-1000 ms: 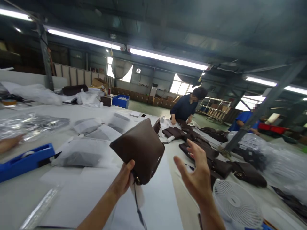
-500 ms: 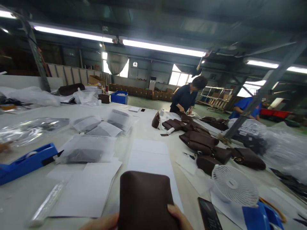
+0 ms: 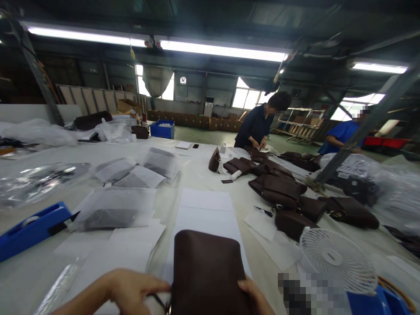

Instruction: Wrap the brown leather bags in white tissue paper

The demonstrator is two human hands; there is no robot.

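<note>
Brown pouch (image 3: 208, 273): leather-look, flat on the white paper sheet (image 3: 205, 218) at the near edge of the table (image 3: 197, 170), right in front of you, its lower part cut off by the frame
Your left hand (image 3: 131, 286): fingers curled against the pouch's left edge, pinching a small dark fitting there; whether that is a zip pull or a strap clip you cannot tell
Your right hand (image 3: 254, 295): only the thumb and part of the palm show, pressed on the pouch's right edge; the grip underneath is out of sight
Left of you: a blue tape dispenser (image 3: 31, 227) and wrapped items in frosted bags (image 3: 113, 210), well apart from the pouch
Right of you: a small white fan (image 3: 337, 260) lying near the pouch, with a row of brown bags (image 3: 278, 190) beyond it
Far end of the table: a person in dark clothes (image 3: 257, 127) bends over more brown bags; a second person in blue (image 3: 341, 135) stands further right, partly behind a steel post (image 3: 357, 133)
</note>
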